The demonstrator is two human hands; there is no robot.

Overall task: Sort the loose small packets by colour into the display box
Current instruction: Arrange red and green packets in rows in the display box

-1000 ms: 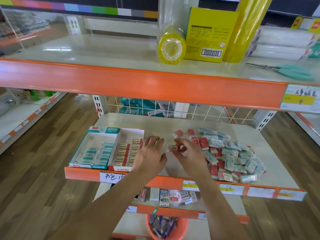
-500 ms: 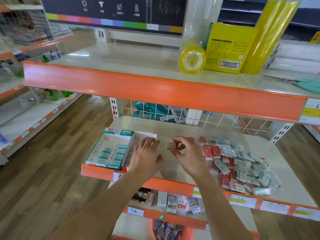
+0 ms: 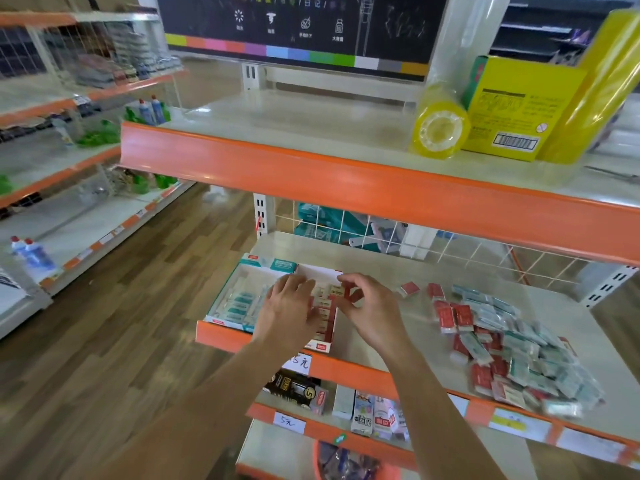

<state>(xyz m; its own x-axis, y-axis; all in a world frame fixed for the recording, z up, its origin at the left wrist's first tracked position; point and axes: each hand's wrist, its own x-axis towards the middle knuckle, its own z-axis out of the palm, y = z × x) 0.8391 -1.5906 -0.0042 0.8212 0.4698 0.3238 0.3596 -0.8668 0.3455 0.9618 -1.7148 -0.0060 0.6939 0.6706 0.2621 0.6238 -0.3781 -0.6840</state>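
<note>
A two-compartment display box [image 3: 256,263] sits at the left of the middle shelf, teal packets in its left half, red packets [image 3: 325,313] in its right half. My right hand [image 3: 367,308] pinches a small red packet [image 3: 341,292] over the far end of the red compartment. My left hand [image 3: 289,306] lies with straight fingers over the divider and the red rows, hiding part of them. A loose pile of red and teal packets [image 3: 512,344] covers the right part of the shelf.
An upper shelf with an orange front lip [image 3: 346,181] overhangs the work area; yellow tape rolls [image 3: 438,129] and a yellow box [image 3: 516,112] stand on it. Boxed goods [image 3: 346,403] fill the shelf below, and an orange bucket [image 3: 349,462] sits underneath. Wooden floor lies to the left.
My right hand carried the red packet left from the open shelf to above the box's red compartment. My left hand moved with it over the box. The camera turned left.
</note>
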